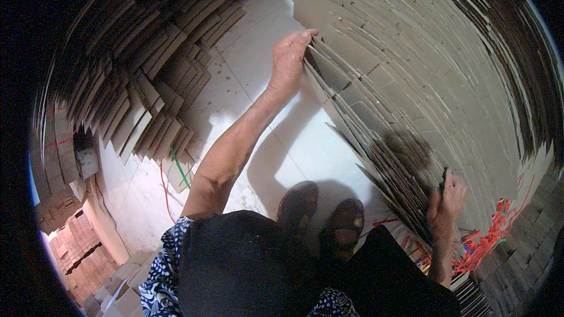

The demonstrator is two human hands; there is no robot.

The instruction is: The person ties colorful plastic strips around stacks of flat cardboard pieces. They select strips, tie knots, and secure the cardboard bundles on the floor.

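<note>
My left hand (pixel 289 61) is closed at the far corner of a batch of flat brown cardboard sheets (pixel 346 129), its thumb and fingers pinching their edge. At the near end of the same batch, my right hand (pixel 449 198) is wrapped round the sheets' edge, with part of its grip hidden. The sheets slant from far left to near right between my hands, standing on edge with narrow gaps between several of them. They lean alongside a long, dense row of similar cardboard (pixel 435 82) on the right.
More flat cardboard stacks (pixel 147 94) stand in uneven steps on the left. A pale tiled floor (pixel 235 70) runs between the rows, with my shoes (pixel 346 223) on it. Red straps (pixel 490 238) lie tangled at the lower right. Reddish-brown bundles (pixel 82 246) sit at the lower left.
</note>
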